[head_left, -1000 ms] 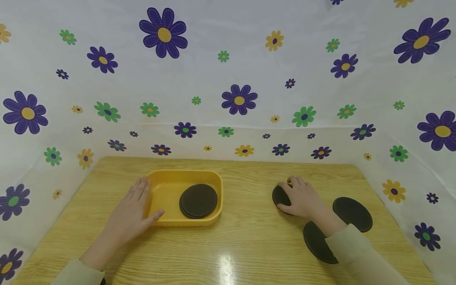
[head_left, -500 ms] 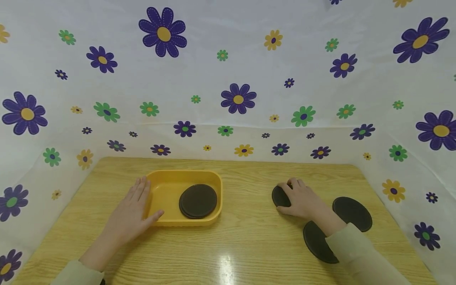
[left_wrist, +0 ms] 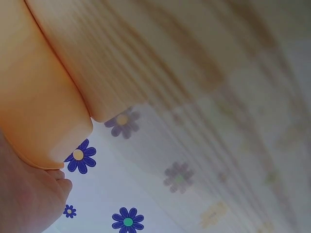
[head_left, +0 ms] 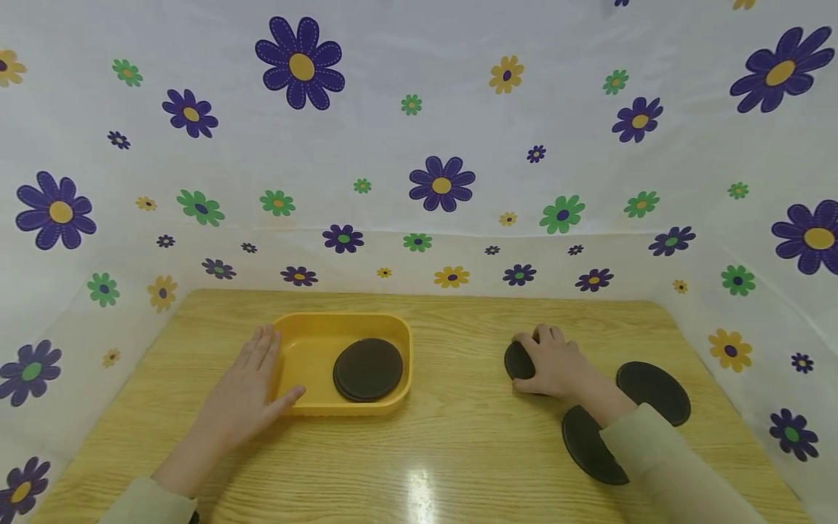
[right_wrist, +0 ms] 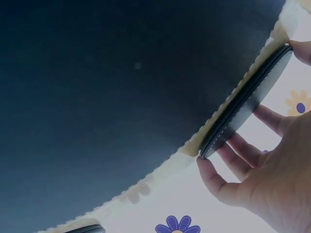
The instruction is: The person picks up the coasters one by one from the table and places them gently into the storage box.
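My left hand (head_left: 238,389) lies along the left side of a yellow tray (head_left: 340,410), fingers straight against the wall and thumb over the near rim. The left wrist view shows the tray's outer wall (left_wrist: 43,87) close up. Inside the tray, to the right, black round coasters (head_left: 369,370) lie stacked. My right hand (head_left: 556,364) spans another black coaster (head_left: 518,362) on the table. Its fingers and thumb grip the stitched edge of that coaster (right_wrist: 250,99) in the right wrist view, and the hand hides part of it in the head view.
Two more black coasters lie near my right forearm: one coaster (head_left: 653,393) to its right, the other coaster (head_left: 589,445) partly under the sleeve. A dark coaster (right_wrist: 121,97) fills much of the right wrist view. Flowered white cloth (head_left: 366,145) encloses the wooden table (head_left: 452,349).
The right fingers have curled slightly closer over the coaster's far edge. My left hand and the tray have stayed in place; the head view has shifted a little.
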Tool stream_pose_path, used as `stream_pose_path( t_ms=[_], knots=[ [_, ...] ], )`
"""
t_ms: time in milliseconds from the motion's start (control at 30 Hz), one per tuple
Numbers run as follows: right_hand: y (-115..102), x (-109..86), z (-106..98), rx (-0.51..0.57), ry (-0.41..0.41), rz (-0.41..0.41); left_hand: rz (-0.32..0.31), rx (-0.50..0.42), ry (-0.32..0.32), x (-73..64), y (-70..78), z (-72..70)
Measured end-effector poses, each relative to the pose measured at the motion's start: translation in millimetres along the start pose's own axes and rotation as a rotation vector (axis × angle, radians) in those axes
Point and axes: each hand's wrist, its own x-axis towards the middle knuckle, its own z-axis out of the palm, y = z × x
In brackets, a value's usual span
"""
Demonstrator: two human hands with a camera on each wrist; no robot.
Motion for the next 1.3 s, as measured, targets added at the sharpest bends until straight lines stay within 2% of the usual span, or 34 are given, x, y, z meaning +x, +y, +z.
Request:
stream_pose_path(
  t_ms=[400,700,1167,1300],
  knots=[
    [-2.7,7.0,-7.2,-0.013,0.072,-0.020,0.006,0.022,0.004,0.9,0.9,0.2],
    [-18.8,24.5,-24.3,-0.041,0.091,-0.055,0.013,0.026,0.023,1.1,0.6,0.9],
    [-75.8,56.0,-58.6,-0.031,0.128,-0.147,0.005,0.016,0.000,1.8,0.9,0.4],
    [-94.2,62.1,-67.7,-0.027,0.112,-0.168,0.002,0.019,-0.002,1.9,0.7,0.4]
  ],
)
